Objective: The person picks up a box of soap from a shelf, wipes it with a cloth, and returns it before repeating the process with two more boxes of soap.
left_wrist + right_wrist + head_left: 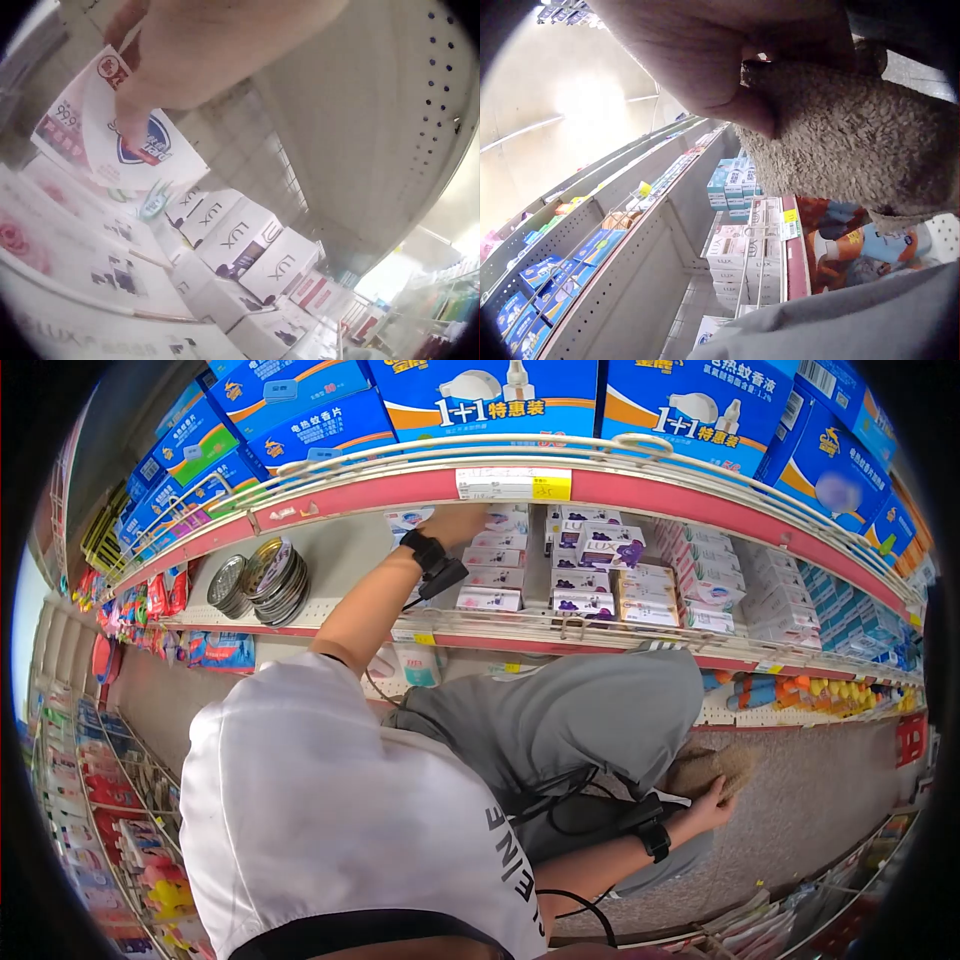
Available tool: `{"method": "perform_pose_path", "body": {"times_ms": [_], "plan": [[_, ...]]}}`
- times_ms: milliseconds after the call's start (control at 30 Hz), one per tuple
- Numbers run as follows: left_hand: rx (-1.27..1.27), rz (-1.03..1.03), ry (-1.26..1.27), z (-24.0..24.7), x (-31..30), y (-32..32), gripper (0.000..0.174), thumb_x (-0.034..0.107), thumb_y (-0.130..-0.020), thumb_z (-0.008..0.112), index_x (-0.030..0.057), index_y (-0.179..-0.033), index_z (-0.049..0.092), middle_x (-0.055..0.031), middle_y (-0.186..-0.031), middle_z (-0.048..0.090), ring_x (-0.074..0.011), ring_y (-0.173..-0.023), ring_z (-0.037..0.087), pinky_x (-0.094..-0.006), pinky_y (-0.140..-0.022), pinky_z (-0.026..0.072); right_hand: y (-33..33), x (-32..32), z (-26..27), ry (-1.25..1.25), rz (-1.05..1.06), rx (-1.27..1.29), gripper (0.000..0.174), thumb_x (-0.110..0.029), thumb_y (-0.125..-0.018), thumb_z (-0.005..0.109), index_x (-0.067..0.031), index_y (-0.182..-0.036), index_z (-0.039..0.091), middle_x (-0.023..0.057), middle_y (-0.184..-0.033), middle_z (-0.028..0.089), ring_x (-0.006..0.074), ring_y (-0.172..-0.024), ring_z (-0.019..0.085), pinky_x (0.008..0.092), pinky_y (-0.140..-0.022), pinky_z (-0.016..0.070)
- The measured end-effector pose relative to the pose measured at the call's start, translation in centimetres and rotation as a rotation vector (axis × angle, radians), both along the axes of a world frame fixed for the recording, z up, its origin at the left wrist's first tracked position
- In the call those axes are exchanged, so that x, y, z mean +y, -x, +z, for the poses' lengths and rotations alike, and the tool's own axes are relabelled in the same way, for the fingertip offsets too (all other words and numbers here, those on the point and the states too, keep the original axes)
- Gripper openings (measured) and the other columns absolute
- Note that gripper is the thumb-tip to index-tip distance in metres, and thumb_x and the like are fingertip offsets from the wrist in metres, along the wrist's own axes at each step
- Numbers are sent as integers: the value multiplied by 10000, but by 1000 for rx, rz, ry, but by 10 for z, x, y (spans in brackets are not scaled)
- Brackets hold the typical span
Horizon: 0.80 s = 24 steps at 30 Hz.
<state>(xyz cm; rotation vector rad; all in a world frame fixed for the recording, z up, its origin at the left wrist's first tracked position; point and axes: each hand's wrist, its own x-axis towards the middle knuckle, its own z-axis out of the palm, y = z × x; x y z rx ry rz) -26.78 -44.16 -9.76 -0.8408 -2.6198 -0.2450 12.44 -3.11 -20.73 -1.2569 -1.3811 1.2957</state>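
In the head view, the person's left hand [457, 520] reaches into the shelf [500, 632], just left of the stacked Lux boxes [590, 575]. Its fingers are hidden against the cartons there. The right hand [712, 810] is low by the knee, well below the Lux boxes, closed round a brown fuzzy cloth [712, 763]. In the left wrist view, the left hand [225, 45] holds a white soap pack [142, 150] lifted above and behind the Lux boxes [240, 240]. Its fingers [126, 124] are curled over the pack's printed face, pinching it near the top edge. The pack looks light, stiff and flat, with a glossy skin that could slip, so a pinch across both broad faces seems the surest hold. In the right wrist view, the right hand [705, 52] grips the brown fuzzy cloth [840, 142] with the thumb pressed into its nap. The cloth appears soft, light and squashable, and could probably be held anywhere.
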Motion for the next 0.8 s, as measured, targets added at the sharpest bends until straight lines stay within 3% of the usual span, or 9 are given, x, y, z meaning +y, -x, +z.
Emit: {"method": "perform_pose_path", "body": {"times_ms": [167, 267, 467, 667, 800], "plan": [[-160, -133, 51, 53, 9, -53, 468, 131, -706, 712, 65, -1138, 544, -164, -1072, 593, -330, -1032, 551, -380, -870, 432, 2, -2, 1, -37, 12, 6, 398, -175, -863, 613, 48, -1180, 521, 192, -1165, 553, 287, -989, 573, 407, -790, 504], [-445, -73, -10, 72, 13, -71, 429, 94, -678, 735, 58, -1069, 563, -148, -1054, 600, -292, -1026, 565, -368, -853, 446, 8, -8, 10, -6, -19, -9, 416, -171, -863, 610, 54, -1196, 504, 204, -1165, 548, 293, -990, 572, 413, -792, 513], [-365, -132, -54, 57, 7, -72, 430, 48, -631, 758, 60, -1021, 578, -122, -1029, 612, -275, -995, 583, -357, -831, 460, 6, -4, 5, -51, 15, -75, 424, -174, -861, 612, 61, -1195, 497, 215, -1152, 548, 303, -971, 580, 420, -797, 516], [-344, -21, 126, 77, 20, -89, 422, 148, -679, 740, 71, -1061, 580, -138, -1093, 596, -310, -1017, 565, -371, -858, 448, 4, 0, -5, -110, 16, -72, 346, -163, -858, 620, 61, -1112, 549, 197, -1087, 585, 277, -926, 590, 399, -770, 501], [-263, -169, -18, 91, 49, -113, 372, 198, -734, 693, 70, -1066, 587, -132, -1139, 569, -315, -1051, 537, -390, -889, 427, 0, 7, -14, -159, 42, -46, 299, -155, -854, 626, 68, -1044, 568, 175, -1040, 606, 246, -889, 587, 380, -759, 488]]}}
